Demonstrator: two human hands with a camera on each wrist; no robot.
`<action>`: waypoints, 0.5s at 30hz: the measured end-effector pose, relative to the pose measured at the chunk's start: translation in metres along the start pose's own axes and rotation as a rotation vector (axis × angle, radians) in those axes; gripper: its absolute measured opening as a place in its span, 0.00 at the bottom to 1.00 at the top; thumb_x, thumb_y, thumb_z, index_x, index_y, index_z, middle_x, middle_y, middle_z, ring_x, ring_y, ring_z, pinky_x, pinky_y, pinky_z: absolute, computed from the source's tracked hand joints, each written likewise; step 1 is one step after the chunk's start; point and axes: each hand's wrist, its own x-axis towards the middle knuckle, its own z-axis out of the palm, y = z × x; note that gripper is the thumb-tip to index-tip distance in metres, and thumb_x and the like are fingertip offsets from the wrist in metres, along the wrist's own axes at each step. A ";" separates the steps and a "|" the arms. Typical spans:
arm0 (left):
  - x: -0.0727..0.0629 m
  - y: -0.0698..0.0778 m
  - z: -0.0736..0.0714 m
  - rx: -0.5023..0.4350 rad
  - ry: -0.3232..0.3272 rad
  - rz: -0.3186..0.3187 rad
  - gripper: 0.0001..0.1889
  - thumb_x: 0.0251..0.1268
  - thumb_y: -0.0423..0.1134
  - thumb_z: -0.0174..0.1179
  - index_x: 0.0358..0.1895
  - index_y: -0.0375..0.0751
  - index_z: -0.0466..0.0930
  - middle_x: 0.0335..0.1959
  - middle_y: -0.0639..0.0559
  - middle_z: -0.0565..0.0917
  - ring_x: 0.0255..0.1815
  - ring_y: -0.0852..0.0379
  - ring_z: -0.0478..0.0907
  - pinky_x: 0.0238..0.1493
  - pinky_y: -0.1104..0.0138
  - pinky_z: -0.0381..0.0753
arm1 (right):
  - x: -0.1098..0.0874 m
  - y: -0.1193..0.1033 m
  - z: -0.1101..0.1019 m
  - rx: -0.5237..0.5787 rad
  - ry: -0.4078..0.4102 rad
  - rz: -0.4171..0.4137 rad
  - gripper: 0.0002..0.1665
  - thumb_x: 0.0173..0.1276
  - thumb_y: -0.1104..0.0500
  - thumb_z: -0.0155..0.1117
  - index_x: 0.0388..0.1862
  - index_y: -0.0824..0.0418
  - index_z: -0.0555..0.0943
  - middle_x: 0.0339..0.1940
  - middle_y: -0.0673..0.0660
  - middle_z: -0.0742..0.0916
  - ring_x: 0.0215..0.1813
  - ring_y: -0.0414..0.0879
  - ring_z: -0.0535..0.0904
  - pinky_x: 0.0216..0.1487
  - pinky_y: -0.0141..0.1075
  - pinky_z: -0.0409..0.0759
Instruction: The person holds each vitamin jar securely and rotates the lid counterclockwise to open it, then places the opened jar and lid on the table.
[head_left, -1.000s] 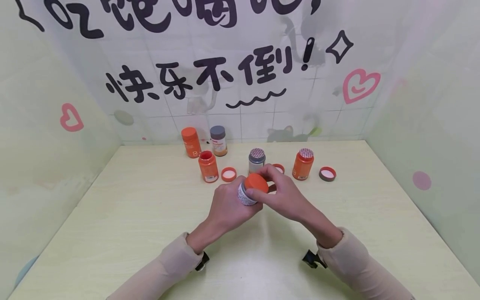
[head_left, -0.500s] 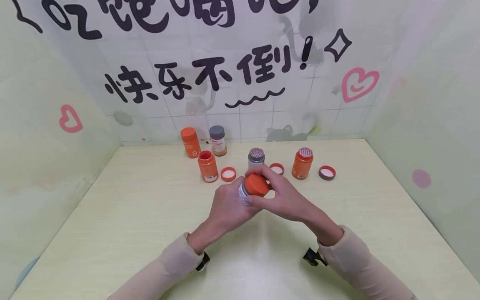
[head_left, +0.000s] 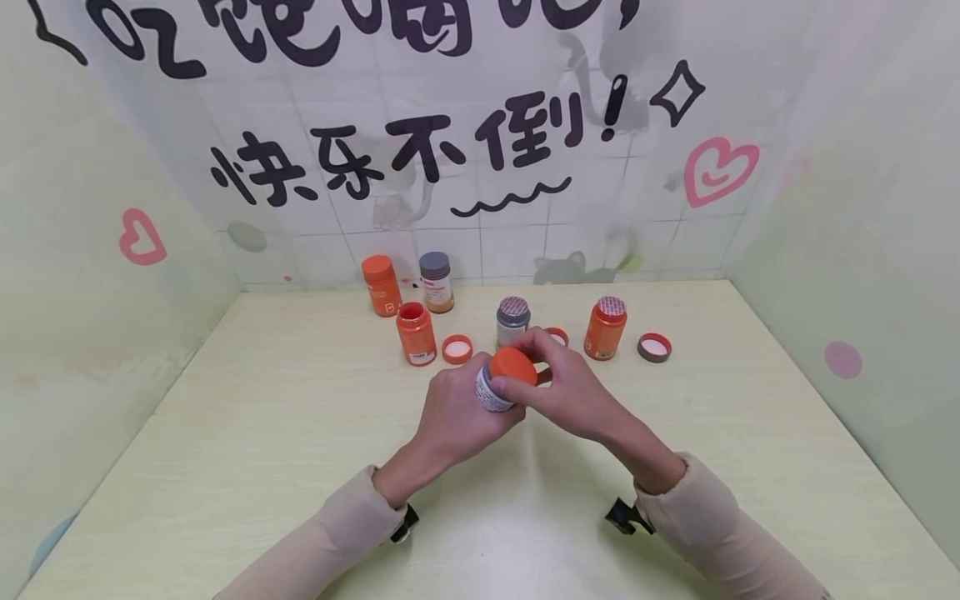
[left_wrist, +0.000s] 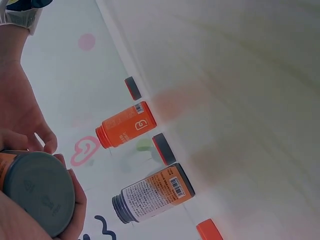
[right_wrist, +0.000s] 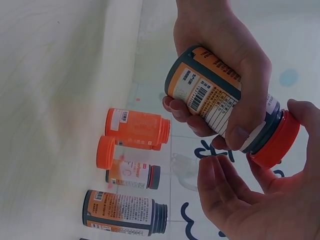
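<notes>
My left hand [head_left: 457, 417] grips a grey supplement bottle [right_wrist: 215, 95] with an orange and white label, held tilted above the table. An orange-red cap [head_left: 513, 367] sits on the bottle's neck. My right hand [head_left: 570, 392] pinches this cap between thumb and fingers; the right wrist view has the thumb on one side and a finger on the other, the remaining fingers curled near the bottle. The bottle's round grey base [left_wrist: 42, 192] faces the left wrist camera. Behind the hands stands an uncapped grey bottle [head_left: 513, 317] with a patterned seal, its lower part hidden in the head view.
At the back left are a capped orange bottle [head_left: 382, 287], a grey-capped bottle [head_left: 437, 285] and an open orange bottle [head_left: 417, 335]. An orange cap [head_left: 457, 349] lies beside them. Farther right stand a sealed orange bottle [head_left: 605, 332] and an upturned grey cap [head_left: 655, 347]. A lettered wall rises behind.
My right fingers turned round the orange cap half a second ago, then swung back to about their earlier place on it. My left hand and the bottle stay nearly still.
</notes>
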 end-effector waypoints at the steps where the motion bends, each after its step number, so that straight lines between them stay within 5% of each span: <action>1: 0.000 0.000 0.000 0.002 -0.001 0.000 0.18 0.53 0.45 0.74 0.42 0.41 0.79 0.26 0.55 0.82 0.21 0.64 0.75 0.26 0.74 0.77 | 0.000 0.000 0.000 0.005 -0.002 -0.003 0.24 0.68 0.49 0.69 0.59 0.54 0.76 0.54 0.52 0.84 0.56 0.49 0.80 0.58 0.51 0.82; 15: 0.002 -0.001 0.003 0.001 0.001 0.012 0.18 0.53 0.45 0.73 0.44 0.40 0.80 0.27 0.54 0.84 0.22 0.63 0.78 0.28 0.75 0.79 | -0.001 0.000 -0.004 0.016 -0.067 -0.121 0.27 0.67 0.59 0.63 0.65 0.54 0.75 0.60 0.53 0.83 0.59 0.49 0.78 0.60 0.46 0.81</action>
